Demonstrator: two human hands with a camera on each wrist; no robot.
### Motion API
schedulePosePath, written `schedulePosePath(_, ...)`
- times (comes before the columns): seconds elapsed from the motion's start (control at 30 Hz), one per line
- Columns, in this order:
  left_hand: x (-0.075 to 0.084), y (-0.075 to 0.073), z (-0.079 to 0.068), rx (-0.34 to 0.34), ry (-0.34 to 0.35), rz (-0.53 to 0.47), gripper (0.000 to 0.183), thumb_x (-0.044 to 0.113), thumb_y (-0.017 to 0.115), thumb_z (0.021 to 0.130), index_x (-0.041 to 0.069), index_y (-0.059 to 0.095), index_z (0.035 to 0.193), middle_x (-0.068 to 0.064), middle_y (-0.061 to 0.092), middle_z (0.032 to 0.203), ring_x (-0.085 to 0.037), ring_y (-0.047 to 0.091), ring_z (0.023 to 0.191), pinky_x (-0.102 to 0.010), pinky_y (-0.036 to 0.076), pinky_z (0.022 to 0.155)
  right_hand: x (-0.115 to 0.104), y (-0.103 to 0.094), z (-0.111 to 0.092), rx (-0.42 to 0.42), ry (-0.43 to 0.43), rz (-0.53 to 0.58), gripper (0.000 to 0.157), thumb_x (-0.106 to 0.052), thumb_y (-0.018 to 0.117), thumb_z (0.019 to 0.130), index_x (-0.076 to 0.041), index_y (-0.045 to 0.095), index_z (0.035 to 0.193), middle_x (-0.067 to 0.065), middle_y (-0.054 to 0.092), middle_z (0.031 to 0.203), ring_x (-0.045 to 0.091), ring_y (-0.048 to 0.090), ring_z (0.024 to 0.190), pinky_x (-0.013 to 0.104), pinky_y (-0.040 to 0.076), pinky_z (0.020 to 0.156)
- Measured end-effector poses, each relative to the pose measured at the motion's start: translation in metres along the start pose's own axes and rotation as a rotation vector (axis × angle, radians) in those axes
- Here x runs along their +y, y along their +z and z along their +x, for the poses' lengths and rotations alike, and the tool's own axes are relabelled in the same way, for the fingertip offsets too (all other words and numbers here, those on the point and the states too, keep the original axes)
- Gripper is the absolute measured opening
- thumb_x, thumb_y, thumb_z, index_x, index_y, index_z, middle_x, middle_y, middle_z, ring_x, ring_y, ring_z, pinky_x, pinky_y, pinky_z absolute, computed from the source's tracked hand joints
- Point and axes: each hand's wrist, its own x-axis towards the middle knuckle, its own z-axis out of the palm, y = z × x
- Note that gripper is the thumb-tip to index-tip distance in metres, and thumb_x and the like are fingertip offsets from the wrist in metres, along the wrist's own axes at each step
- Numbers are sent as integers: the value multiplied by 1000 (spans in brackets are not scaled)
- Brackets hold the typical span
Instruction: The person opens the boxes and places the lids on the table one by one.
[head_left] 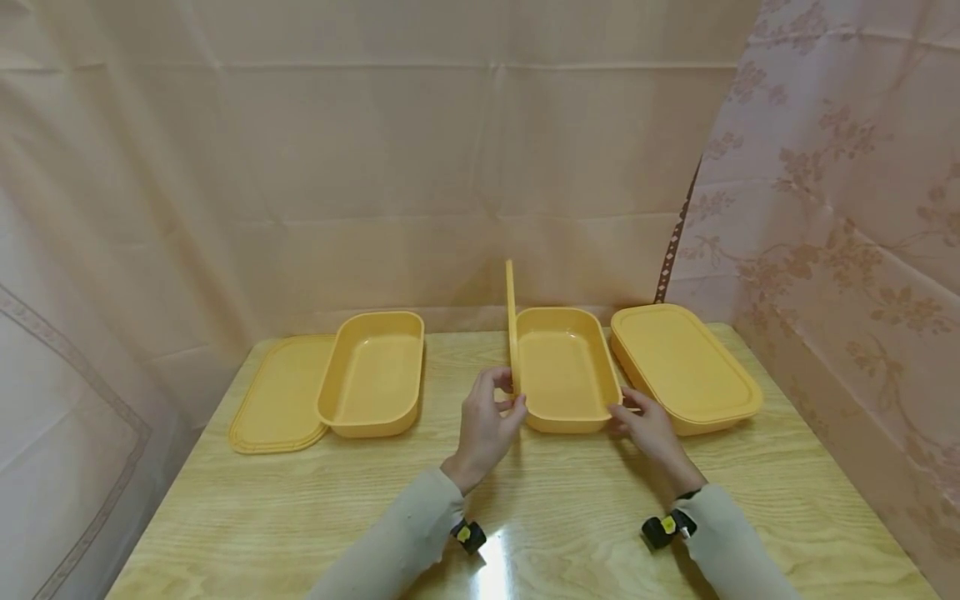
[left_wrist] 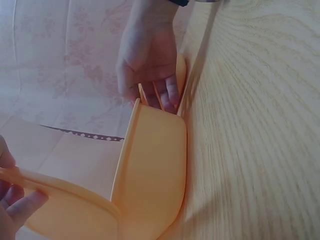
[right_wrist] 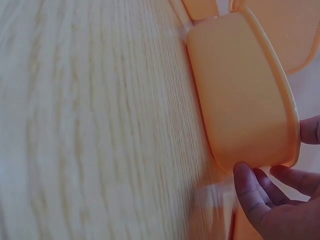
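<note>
An uncovered yellow rectangular food container [head_left: 567, 426] stands at the back middle of the table. My left hand [head_left: 482, 427] holds a yellow lid [head_left: 512, 321] upright, almost edge-on to the head camera, along that container's left side. In the left wrist view, thumb and fingers pinch the lid near its edge. My right hand [head_left: 651, 433] grips the container's front right corner. The right wrist view shows its fingers [right_wrist: 246, 182] curled against the container's side, with one digit at the rim.
Left of centre, another uncovered yellow container [head_left: 373, 428] partly covers a lid [head_left: 277, 404] lying flat. On the right stands a third container with its lid [head_left: 686, 358] on top, slightly angled. Curtains [head_left: 480, 167] hang behind the wooden table [head_left: 555, 517].
</note>
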Motion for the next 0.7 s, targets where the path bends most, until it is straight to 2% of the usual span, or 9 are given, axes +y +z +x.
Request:
schedulePosePath(0.23,-1,0,-2,4,-12,-11,31,-8,66,82,-6,53,110,-19,59,98,-28,63,90,-26,60,66,0,-3,0,-24,-20,-8,52,-13,56,98,10,40,142,25,55,117,8,62,77,24,57,70)
schedulePosePath(0.53,1,0,-4,8,-52,-35,30,-8,64,83,-7,52,110,-19,57,98,-28,62,92,-22,59,70,3,-5,3,-44,-3,36,52,-15,55,99,6,40,144,18,54,118,11,61,82,26,57,73)
schedulePosePath(0.7,0,0,-6,31,-78,-43,30,-8,64,81,-8,53,109,-19,58,97,-28,63,92,-20,59,69,3,-6,2,-41,0,21,52,-16,56,98,6,41,143,22,54,122,10,61,83,25,57,72)
